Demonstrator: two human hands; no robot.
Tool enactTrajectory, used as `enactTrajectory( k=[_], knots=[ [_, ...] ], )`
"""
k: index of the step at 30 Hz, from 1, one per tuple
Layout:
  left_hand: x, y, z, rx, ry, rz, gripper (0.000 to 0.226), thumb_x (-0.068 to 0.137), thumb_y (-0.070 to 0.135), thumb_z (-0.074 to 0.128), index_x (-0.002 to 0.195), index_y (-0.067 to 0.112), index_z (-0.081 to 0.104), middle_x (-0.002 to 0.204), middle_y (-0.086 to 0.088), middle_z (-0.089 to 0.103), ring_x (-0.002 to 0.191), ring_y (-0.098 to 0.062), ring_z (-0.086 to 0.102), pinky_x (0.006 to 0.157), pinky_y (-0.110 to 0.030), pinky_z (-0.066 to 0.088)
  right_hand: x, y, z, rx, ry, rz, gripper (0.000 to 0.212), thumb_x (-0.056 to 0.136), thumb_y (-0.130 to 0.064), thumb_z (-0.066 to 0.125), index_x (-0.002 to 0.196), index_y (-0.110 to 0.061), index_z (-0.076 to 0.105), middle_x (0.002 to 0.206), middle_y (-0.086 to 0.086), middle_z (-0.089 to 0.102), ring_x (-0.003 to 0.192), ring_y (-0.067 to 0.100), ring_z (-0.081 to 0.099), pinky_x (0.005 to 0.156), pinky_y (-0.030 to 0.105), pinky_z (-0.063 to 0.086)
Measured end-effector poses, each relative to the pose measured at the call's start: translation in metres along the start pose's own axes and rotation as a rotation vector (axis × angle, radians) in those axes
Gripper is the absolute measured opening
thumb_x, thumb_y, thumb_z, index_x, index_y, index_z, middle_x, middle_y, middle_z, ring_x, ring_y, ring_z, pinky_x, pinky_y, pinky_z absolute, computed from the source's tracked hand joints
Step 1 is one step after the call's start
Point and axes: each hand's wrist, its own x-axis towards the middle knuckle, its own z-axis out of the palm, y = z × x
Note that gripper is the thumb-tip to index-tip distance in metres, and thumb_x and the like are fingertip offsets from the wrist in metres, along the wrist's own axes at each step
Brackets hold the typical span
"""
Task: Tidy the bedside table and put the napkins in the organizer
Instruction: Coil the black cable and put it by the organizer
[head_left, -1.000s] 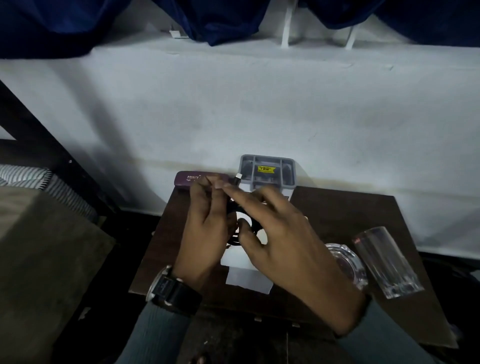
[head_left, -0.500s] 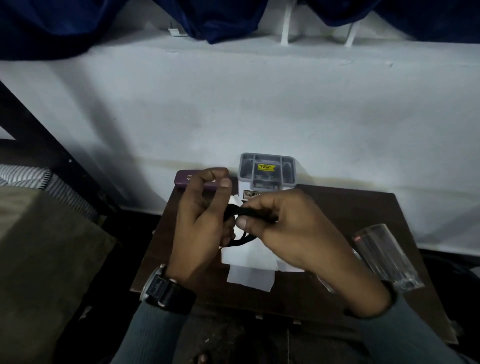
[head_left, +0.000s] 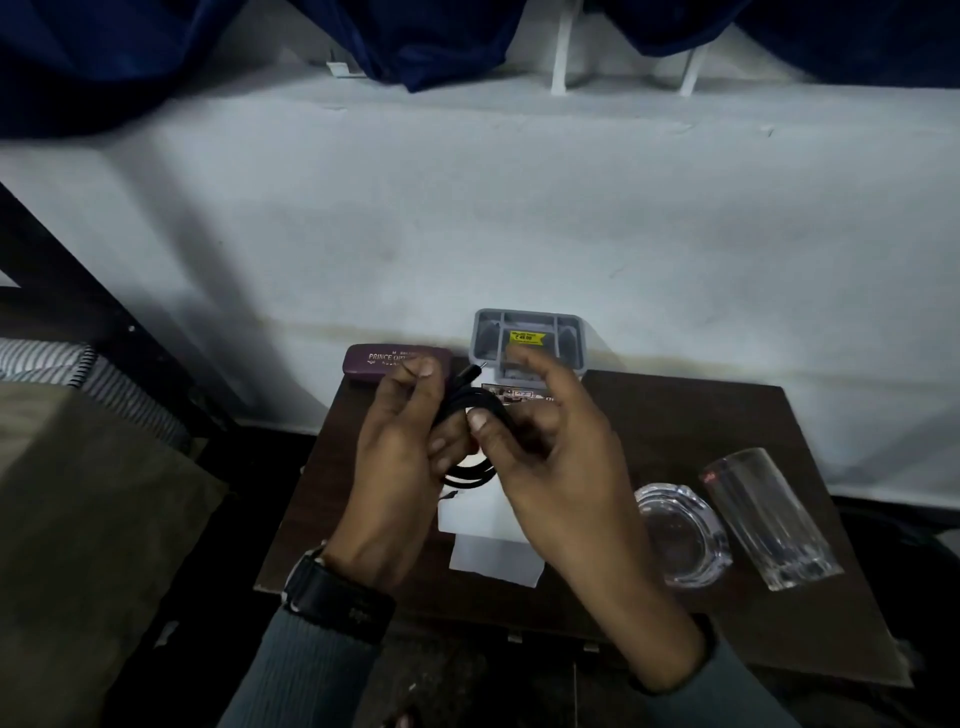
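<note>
left hand (head_left: 395, 457) and right hand (head_left: 550, 478) pinch coiled black cable (head_left: 467, 475); napkins (head_left: 493, 561) half hidden beneath.

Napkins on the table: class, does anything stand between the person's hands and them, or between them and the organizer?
Yes: left hand and right hand both hold a coiled black cable above the napkins, so they are occupied. Nothing else visible lies between napkins and the grey organizer behind them; ashtray and glass stand aside.

My left hand (head_left: 395, 457) sits mid-frame, fingers curled round a black cable (head_left: 470, 475). My right hand (head_left: 561, 467), just right of it, pinches the same cable, index finger arched upward
</note>
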Motion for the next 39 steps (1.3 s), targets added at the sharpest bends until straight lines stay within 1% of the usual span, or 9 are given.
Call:
enactTrajectory(
  k=[2, 6, 13, 17, 21, 27, 33, 36, 39],
  knots=[
    [0.003, -0.003, -0.001, 0.065, 0.049, 0.013, 0.035, 0.108, 0.021, 0.049, 0.127, -0.008, 0.051, 0.078, -0.009, 0.041, 0.044, -0.003, 0.029, 0.046, -0.017, 0.030, -0.003, -0.001, -0.002, -0.221, -0.017, -0.195, 0.055, 0.096, -0.019, 0.071, 0.143, -0.038, 0.051, 0.087, -0.013, 0.073, 0.079, 0.004, 0.070, 0.073, 0.020, 0.055],
    [0.004, -0.005, 0.001, 0.141, -0.013, 0.031, 0.007, 0.109, 0.007, 0.042, 0.112, 0.009, 0.048, 0.058, 0.006, 0.045, 0.043, -0.003, 0.033, 0.042, -0.017, 0.033, 0.004, -0.005, -0.007, -0.706, -0.135, -0.440, 0.057, 0.090, 0.001, 0.069, 0.143, -0.020, 0.059, 0.098, 0.008, 0.061, 0.075, 0.023, 0.064, 0.065, 0.039, 0.059],
    [0.000, -0.004, -0.002, 0.249, -0.186, 0.022, 0.055, 0.096, 0.025, 0.063, 0.140, 0.000, 0.041, 0.058, -0.009, 0.054, 0.050, -0.020, 0.054, 0.055, -0.029, 0.051, 0.019, -0.014, -0.018, -0.934, -0.318, -0.309, 0.029, 0.089, -0.004, 0.064, 0.118, -0.006, 0.066, 0.114, 0.013, 0.054, 0.091, 0.030, 0.063, 0.083, 0.040, 0.055],
    [0.000, -0.012, -0.010, 0.334, -0.296, 0.057, 0.053, 0.096, 0.022, 0.062, 0.141, 0.012, 0.037, 0.062, 0.002, 0.062, 0.056, -0.014, 0.058, 0.061, -0.027, 0.053, 0.020, -0.019, -0.025, -0.874, -0.363, -0.111, 0.022, 0.089, -0.011, 0.060, 0.111, -0.011, 0.063, 0.118, 0.004, 0.050, 0.101, 0.023, 0.058, 0.081, 0.031, 0.048],
    [0.003, -0.017, -0.008, 0.371, -0.235, 0.050, 0.036, 0.097, 0.032, 0.061, 0.126, 0.018, 0.045, 0.059, 0.006, 0.057, 0.048, -0.008, 0.048, 0.050, -0.021, 0.045, 0.031, -0.018, -0.039, -0.715, -0.619, 0.143, 0.020, 0.099, -0.016, 0.047, 0.105, -0.016, 0.066, 0.104, 0.003, 0.068, 0.093, 0.023, 0.065, 0.086, 0.045, 0.055],
    [0.006, -0.007, -0.006, 0.335, -0.136, 0.015, 0.015, 0.101, 0.030, 0.064, 0.109, 0.020, 0.055, 0.063, 0.009, 0.051, 0.041, -0.003, 0.036, 0.051, -0.023, 0.037, 0.034, -0.021, -0.060, -0.149, -0.807, 0.262, 0.017, 0.103, -0.017, 0.060, 0.098, -0.017, 0.075, 0.079, -0.018, 0.066, 0.078, -0.004, 0.058, 0.082, 0.020, 0.044],
    [-0.005, 0.004, -0.001, 0.125, -0.272, -0.090, 0.048, 0.090, 0.045, 0.062, 0.124, 0.012, 0.053, 0.052, 0.013, 0.040, 0.042, 0.000, 0.031, 0.046, -0.014, 0.033, 0.022, -0.005, -0.049, 0.031, -0.476, 0.163, 0.014, 0.087, -0.013, 0.082, 0.100, -0.013, 0.080, 0.095, 0.004, 0.081, 0.090, 0.020, 0.078, 0.088, 0.036, 0.062],
    [-0.002, 0.005, -0.001, 0.106, -0.224, -0.079, 0.035, 0.092, 0.037, 0.060, 0.115, 0.010, 0.052, 0.053, 0.009, 0.035, 0.042, -0.001, 0.029, 0.043, -0.014, 0.030, 0.013, 0.004, -0.037, -0.112, -0.176, -0.118, 0.039, 0.079, -0.020, 0.089, 0.112, -0.034, 0.073, 0.104, -0.010, 0.074, 0.083, 0.011, 0.074, 0.074, 0.027, 0.062],
    [-0.002, 0.004, 0.002, 0.091, -0.211, -0.090, 0.038, 0.091, 0.036, 0.060, 0.119, 0.012, 0.053, 0.058, 0.006, 0.033, 0.045, -0.003, 0.029, 0.042, -0.015, 0.033, 0.011, 0.013, -0.033, -0.325, -0.059, -0.544, 0.025, 0.088, -0.009, 0.082, 0.112, -0.015, 0.079, 0.115, 0.001, 0.070, 0.094, 0.012, 0.072, 0.083, 0.029, 0.060]
  ],
)
